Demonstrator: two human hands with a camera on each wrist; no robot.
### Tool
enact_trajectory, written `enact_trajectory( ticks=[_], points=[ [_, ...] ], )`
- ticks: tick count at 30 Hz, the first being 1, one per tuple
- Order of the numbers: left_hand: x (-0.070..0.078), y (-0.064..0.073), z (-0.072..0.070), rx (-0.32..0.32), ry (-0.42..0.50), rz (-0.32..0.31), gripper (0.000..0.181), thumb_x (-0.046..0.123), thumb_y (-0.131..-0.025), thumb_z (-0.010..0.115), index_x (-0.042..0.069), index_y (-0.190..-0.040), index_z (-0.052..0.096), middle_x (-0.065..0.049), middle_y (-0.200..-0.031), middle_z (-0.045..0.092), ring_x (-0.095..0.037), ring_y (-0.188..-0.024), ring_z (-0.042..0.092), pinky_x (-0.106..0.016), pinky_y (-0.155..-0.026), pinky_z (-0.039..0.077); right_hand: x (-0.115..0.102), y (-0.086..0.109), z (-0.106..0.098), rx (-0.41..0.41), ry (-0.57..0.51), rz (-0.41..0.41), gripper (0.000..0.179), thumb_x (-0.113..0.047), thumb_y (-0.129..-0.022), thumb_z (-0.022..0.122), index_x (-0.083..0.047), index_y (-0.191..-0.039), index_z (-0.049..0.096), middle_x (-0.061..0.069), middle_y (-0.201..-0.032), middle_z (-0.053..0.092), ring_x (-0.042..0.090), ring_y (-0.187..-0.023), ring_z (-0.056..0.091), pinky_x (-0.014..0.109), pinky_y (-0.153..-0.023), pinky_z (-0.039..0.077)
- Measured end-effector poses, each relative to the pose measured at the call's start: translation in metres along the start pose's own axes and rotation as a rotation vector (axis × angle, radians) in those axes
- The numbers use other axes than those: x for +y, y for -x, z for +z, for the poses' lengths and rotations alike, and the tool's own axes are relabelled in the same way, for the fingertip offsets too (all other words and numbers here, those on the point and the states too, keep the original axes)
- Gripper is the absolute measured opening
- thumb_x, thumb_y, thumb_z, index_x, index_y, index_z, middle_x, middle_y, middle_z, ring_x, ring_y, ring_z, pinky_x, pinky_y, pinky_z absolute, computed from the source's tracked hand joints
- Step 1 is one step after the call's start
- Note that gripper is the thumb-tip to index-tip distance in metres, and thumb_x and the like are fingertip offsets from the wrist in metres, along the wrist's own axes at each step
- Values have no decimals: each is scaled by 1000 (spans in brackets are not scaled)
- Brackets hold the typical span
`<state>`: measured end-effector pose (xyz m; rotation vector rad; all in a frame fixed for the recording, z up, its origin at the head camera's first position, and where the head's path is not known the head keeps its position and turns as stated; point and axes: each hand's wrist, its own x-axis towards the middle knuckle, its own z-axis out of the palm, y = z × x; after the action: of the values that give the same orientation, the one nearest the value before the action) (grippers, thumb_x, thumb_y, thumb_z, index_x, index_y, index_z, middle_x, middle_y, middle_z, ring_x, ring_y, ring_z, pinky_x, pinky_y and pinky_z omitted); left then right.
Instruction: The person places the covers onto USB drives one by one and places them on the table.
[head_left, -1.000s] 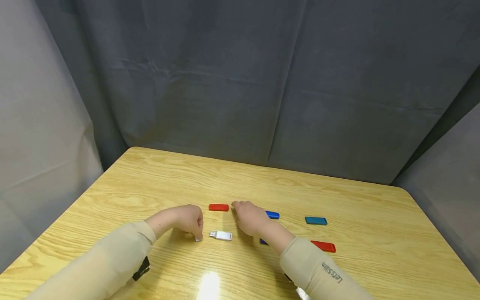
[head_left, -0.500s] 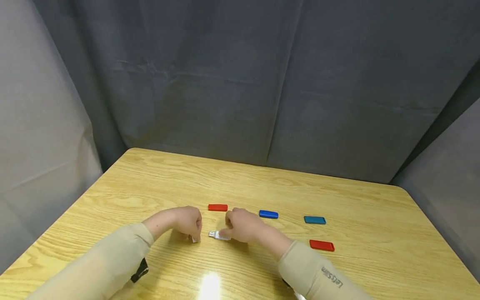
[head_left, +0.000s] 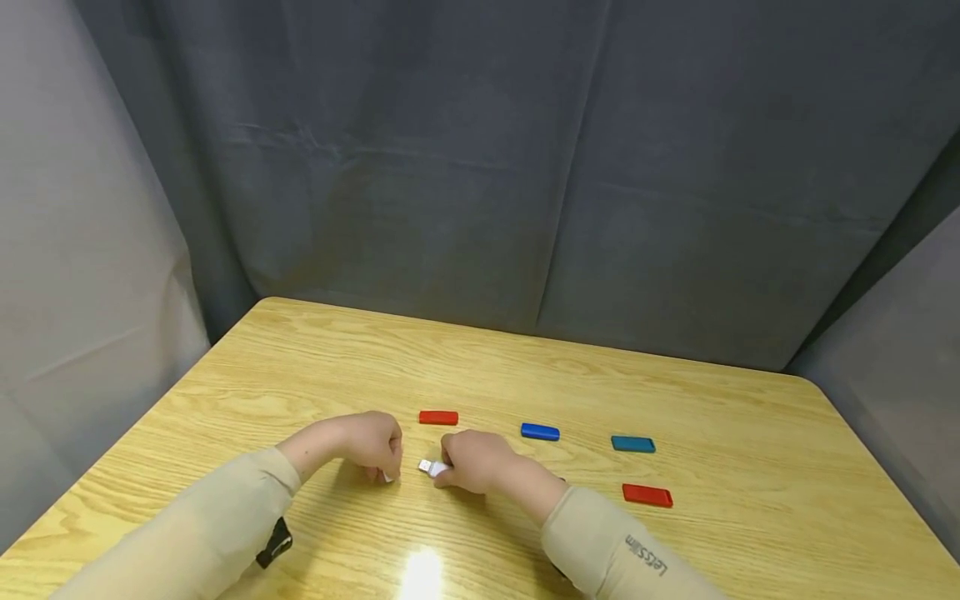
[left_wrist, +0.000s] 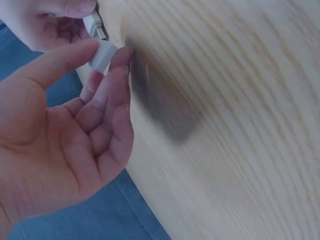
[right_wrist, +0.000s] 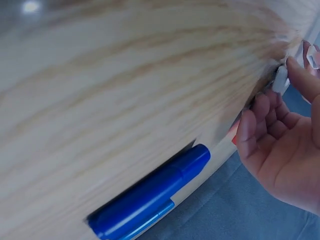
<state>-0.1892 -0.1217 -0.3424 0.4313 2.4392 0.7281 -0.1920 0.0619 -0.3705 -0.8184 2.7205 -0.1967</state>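
My left hand (head_left: 373, 442) pinches a small white cap (left_wrist: 103, 56) between thumb and fingers, seen best in the left wrist view. To its right, my right hand (head_left: 478, 461) pinches the body of a white USB stick (head_left: 439, 471). The stick's bare metal plug (left_wrist: 101, 33) points toward the cap, with a small gap between the two. In the right wrist view, the stick's body shows at the fingertips, partly covered by the fingers. Just beyond the hands lies a red stick-shaped piece (head_left: 438, 417).
Right of it on the wooden table (head_left: 337, 350) lie a blue piece (head_left: 540, 432), a teal piece (head_left: 633, 444) and another red piece (head_left: 647, 495). A large blue stick (right_wrist: 150, 195) lies near my right wrist. A grey curtain (head_left: 412, 167) hangs behind the table.
My right hand has come down and left onto the white USB stick, now gripped and turned slightly. The left hand with the cap has hardly moved.
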Motion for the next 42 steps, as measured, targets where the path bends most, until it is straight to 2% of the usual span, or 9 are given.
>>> enact_trajectory(
  ticks=[7,9,13,18,24,30,37,39,42],
  points=[
    [-1,-1,-1,2,1,-2,11,0,-76,65,5,-70,59,-6,-68,65,-13,-58,57,-24,-58,47,0,1,0,-12,-23,-11,26,-32,-84,68,-16,-70,53,-7,-63,48,6,-56,40,22,-50,32],
    [-2,-1,-1,6,-12,3,10,1,-77,64,6,-71,58,-5,-69,64,-13,-58,55,-23,-56,44,3,2,-1,-13,-64,-19,25,-31,-85,67,-15,-73,53,-7,-64,48,7,-56,39,21,-51,31],
    [-3,-4,-1,27,-19,17,8,3,-79,63,6,-74,58,-4,-69,62,-12,-57,50,-21,-54,39,15,5,-5,-2,-224,-27,22,-26,-87,65,-12,-76,53,-5,-64,46,8,-57,39,21,-53,30],
    [-2,-7,-1,53,18,28,8,6,-82,64,5,-76,61,-3,-67,60,-11,-56,46,-20,-53,37,31,8,-10,-3,-456,-22,19,-21,-89,64,-9,-78,53,2,-66,54,10,-56,45,23,-52,36],
    [2,-10,0,97,35,59,6,12,-85,65,7,-82,67,0,-72,59,-10,-61,46,-22,-56,39,43,18,-14,-28,-635,-32,19,-21,-93,58,-4,-85,55,4,-61,51,11,-50,40,24,-49,34],
    [6,-15,5,114,151,101,14,11,-88,61,2,-94,70,1,-70,55,-10,-62,43,-22,-59,38,51,34,-16,-57,-746,-63,25,-22,-96,52,2,-91,54,1,-59,48,11,-47,38,24,-48,33],
    [16,-20,16,129,343,96,12,12,-84,65,1,-89,62,0,-71,53,-12,-65,46,-23,-60,39,60,59,-14,-70,-841,-4,17,-17,-97,48,-1,-91,48,2,-62,50,11,-50,41,24,-49,35],
    [21,-19,18,122,389,95,13,13,-84,66,1,-88,60,0,-69,51,-13,-65,46,-24,-60,39,64,65,-13,-74,-856,-13,18,-17,-98,47,0,-91,47,1,-62,49,11,-50,40,24,-48,35],
    [27,-19,22,120,422,98,15,14,-84,66,2,-90,59,-1,-75,56,-13,-68,50,-26,-64,43,70,73,-12,-82,-870,-20,19,-17,-98,46,1,-91,47,0,-60,45,10,-48,37,24,-46,33]
  ],
)
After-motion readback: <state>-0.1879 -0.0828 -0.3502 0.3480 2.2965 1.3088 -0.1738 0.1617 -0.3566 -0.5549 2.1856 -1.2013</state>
